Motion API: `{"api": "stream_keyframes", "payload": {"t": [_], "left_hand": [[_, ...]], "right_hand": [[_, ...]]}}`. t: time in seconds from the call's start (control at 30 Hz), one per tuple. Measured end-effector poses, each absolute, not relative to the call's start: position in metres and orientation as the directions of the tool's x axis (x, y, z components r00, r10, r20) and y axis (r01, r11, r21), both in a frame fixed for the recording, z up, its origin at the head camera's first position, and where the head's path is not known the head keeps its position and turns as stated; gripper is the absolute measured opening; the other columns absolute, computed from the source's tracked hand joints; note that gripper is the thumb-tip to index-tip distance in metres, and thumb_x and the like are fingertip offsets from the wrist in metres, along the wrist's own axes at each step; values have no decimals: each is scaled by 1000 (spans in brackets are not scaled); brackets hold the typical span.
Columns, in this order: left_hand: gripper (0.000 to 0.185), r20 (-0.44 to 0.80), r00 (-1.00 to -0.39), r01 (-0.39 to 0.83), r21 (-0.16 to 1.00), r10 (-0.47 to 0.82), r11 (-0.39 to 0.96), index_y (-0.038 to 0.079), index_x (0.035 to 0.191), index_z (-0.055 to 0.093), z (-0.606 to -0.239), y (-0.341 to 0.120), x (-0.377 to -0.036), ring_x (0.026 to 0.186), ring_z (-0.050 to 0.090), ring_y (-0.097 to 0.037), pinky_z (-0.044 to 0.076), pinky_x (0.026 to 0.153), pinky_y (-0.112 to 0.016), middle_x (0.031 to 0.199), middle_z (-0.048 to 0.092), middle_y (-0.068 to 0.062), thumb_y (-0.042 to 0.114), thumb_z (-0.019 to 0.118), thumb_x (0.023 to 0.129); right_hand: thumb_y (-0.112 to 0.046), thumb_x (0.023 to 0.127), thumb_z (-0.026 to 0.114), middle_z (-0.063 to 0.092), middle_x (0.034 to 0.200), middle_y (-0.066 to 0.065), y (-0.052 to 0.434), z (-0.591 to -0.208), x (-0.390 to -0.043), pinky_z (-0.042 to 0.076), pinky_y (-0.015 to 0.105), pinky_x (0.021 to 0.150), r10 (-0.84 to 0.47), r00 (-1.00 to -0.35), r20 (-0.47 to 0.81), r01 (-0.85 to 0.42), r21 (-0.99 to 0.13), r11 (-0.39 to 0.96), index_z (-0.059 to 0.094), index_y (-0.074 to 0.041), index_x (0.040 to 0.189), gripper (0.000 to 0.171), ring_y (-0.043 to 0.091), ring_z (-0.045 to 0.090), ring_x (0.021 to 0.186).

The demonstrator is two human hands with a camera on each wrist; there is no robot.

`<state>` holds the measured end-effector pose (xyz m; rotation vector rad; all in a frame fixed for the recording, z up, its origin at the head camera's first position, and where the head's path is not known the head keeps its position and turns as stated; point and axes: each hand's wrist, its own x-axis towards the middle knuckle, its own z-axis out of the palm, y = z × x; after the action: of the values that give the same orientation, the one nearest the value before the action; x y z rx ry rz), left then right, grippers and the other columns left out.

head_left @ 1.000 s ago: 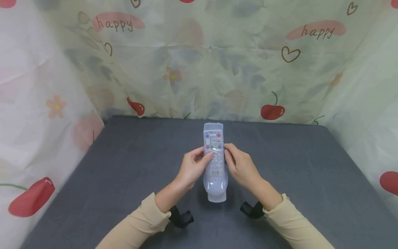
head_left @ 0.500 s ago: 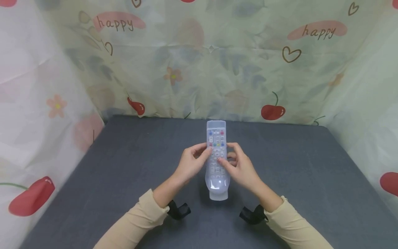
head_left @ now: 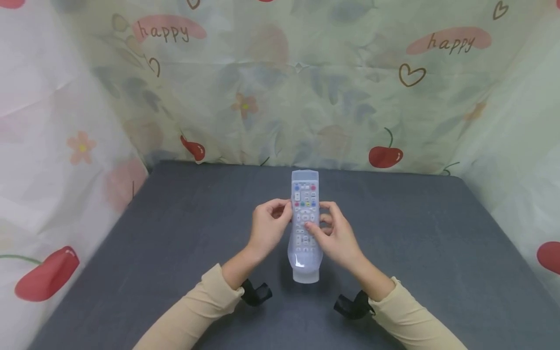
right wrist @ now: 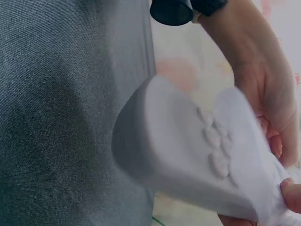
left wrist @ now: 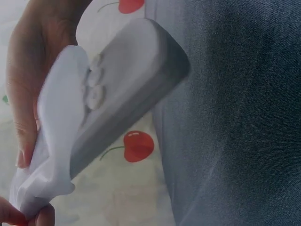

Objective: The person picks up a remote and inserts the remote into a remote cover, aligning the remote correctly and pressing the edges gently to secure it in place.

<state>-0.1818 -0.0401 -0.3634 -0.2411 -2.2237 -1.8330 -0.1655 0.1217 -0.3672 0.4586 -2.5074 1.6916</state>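
A white remote control [left wrist: 127,80] with coloured buttons is held upright over the middle of the table, partly inside a translucent sleeve-like cover [head_left: 305,176]. Its lower end sticks out bare, and the wrist views show several rubbery buttons beside the cover's flared edge [left wrist: 61,103]. My left hand [head_left: 268,227] pinches the cover at its left edge, thumb against forefinger. On the other side my right hand [head_left: 342,238] grips the covered remote, thumb [head_left: 312,227] on the button face and fingers around the right edge and behind. The fingertips behind the remote are hidden.
A dark grey cloth-covered table [head_left: 192,233] lies beneath both hands. Behind it hangs a printed curtain [head_left: 297,112] with cherries and hearts, and similar cloth stands at both sides. Black wrist-worn cameras [head_left: 258,294] project beneath each beige sleeve [head_left: 192,311].
The remote in its cover has shifted slightly right. My right thumb has come onto the button face, while my left thumb has slid back from the face to the left edge.
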Motion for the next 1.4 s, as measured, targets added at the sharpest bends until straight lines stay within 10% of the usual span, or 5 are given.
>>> {"api": "stream_keyframes", "payload": {"t": [0.8,1.4], "left_hand": [[19,364,-931,339,894,-34,291,-4,97,68,-362,-38,-173,71,66,-21,51,59,-19,84,70,-16,9,57,89],[23,108,-987,126,979,115,161,-4,103,62,-356,-44,-179,65,58,-5,55,67,-36,88,65,-18,13,65,87]], "right_hand": [[-5,86,64,65,97,28,119,-368,-166,57,32,64,-141,-968,206,-241,-917,318,41,2,125,46,32,69,74],[-16,90,63,63,112,27,132,-365,-167,56,38,74,-350,-935,58,-197,-905,376,32,-2,136,57,30,69,89]]}}
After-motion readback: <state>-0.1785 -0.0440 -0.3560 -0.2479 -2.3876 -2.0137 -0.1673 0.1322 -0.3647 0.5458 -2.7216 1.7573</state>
